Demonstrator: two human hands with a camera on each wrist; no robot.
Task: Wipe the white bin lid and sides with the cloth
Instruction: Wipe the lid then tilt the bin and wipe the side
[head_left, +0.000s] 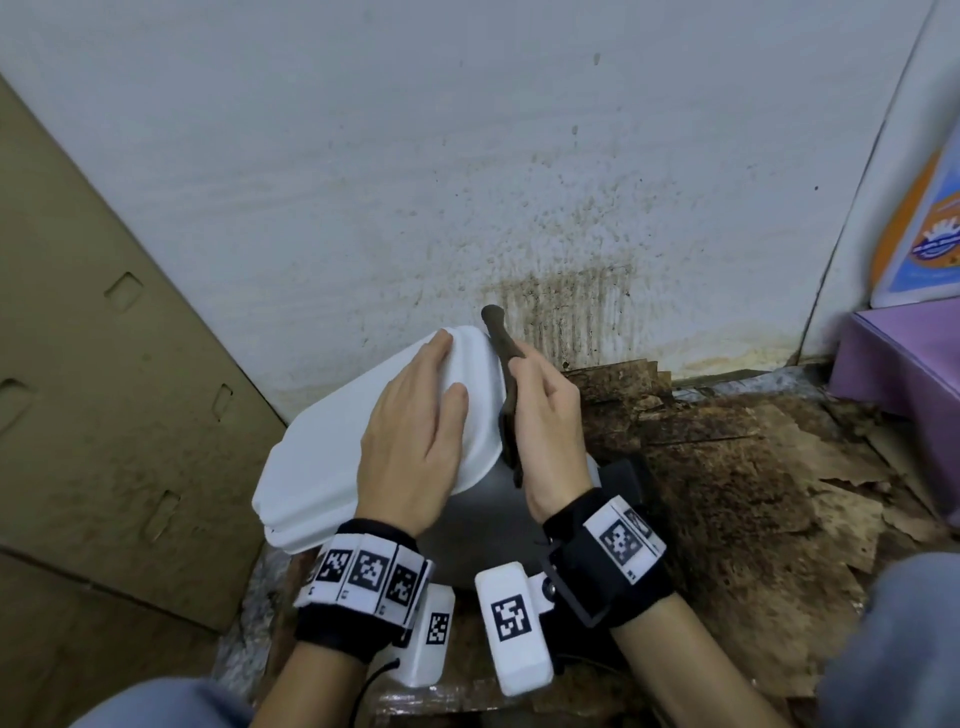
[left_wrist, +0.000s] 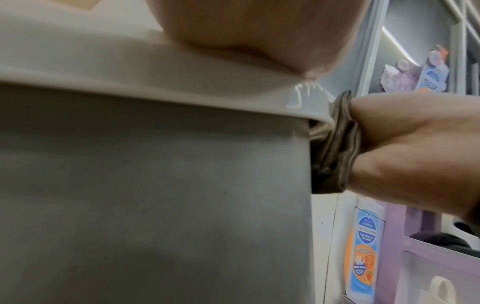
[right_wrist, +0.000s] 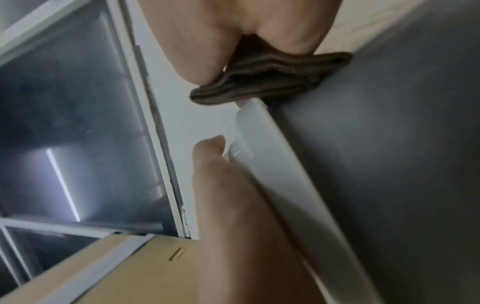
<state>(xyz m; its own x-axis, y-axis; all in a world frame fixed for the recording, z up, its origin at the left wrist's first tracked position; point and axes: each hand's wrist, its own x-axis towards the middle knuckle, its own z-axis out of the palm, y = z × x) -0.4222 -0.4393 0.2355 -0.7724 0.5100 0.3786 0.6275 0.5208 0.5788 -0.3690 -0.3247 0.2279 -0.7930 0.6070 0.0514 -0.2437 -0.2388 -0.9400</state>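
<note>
Cloth (head_left: 503, 364) gripped in right hand (head_left: 545, 421) against lid (head_left: 322, 441) edge; left hand (head_left: 410, 441) flat on lid.

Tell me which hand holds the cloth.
The right hand pinches the folded dark brown cloth against the white plastic bin lid's edge; the left hand lies flat.

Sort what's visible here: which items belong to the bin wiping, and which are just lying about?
Part of the job:
white bin lid
grey bin side
brown cloth, gripped in the right hand
left hand, flat on the lid

Lying about:
cardboard box
purple box
torn cardboard on the floor
</note>
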